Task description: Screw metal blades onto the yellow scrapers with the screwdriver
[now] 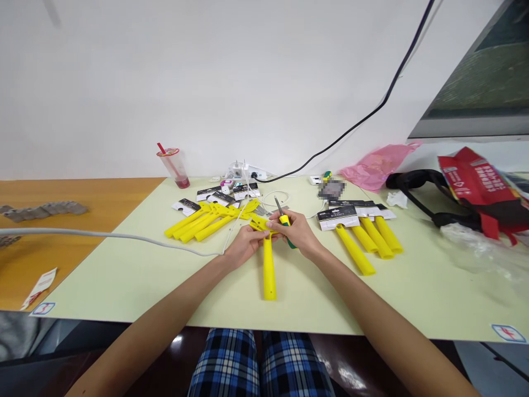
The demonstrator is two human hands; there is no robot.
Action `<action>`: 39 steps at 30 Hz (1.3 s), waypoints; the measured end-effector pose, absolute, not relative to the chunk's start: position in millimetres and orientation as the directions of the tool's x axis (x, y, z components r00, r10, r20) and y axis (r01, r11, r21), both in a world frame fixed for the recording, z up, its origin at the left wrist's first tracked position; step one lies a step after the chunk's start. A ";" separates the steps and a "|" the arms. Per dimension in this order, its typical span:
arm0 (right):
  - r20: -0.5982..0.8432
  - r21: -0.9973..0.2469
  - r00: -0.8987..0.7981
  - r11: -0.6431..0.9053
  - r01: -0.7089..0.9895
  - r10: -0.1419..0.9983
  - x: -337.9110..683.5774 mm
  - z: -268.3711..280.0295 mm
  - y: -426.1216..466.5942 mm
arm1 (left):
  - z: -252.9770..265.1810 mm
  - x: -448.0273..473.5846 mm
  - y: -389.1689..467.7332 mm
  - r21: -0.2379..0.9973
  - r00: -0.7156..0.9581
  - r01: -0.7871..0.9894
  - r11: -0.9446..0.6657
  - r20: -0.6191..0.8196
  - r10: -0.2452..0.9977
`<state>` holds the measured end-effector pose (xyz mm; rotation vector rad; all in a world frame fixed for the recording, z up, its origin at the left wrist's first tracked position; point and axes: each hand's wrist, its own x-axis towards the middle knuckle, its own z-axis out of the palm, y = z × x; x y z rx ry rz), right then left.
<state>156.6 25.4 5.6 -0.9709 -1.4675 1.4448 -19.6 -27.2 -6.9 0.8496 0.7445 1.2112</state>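
The tool [269, 270] is held at the middle of the bench [124, 275], handle toward the body and head [256, 223] pointed away; whether the bench is touched cannot be told. The head is pinched by the fingers of the left hand [245, 246]. By the right hand [301, 231] the screwdriver [285, 221] is gripped, fingers closed round it, while the head is also steadied by the thumb. Its tip is pointed up and away, off the head.

For good control, the left pinch is probably best set firmly and close to the spot being worked, so that twist is resisted. If the tip is to be used, it should be set square, with the left fingers out of its line. Whether a small part is pinched between the hands cannot be told; any such part is best handled low over the bench. The cable [144, 238] beside the left wrist should be given slack.
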 end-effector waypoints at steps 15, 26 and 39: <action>0.004 -1.000 -0.381 -0.007 -0.027 0.925 161.1 6.5 28.3 | -6.5 -19.7 -25.7 0.851 0.203 -0.503 0.149 -0.051 0.978; -0.063 -0.997 -0.398 -0.071 -0.006 0.915 159.5 7.7 25.6 | -7.4 -19.3 -26.0 0.861 0.215 -0.483 0.157 -0.057 0.975; 0.019 -0.999 -0.340 0.028 0.022 0.940 155.5 4.1 24.5 | -5.0 -15.3 -26.8 0.857 0.134 -0.503 0.109 -0.048 0.990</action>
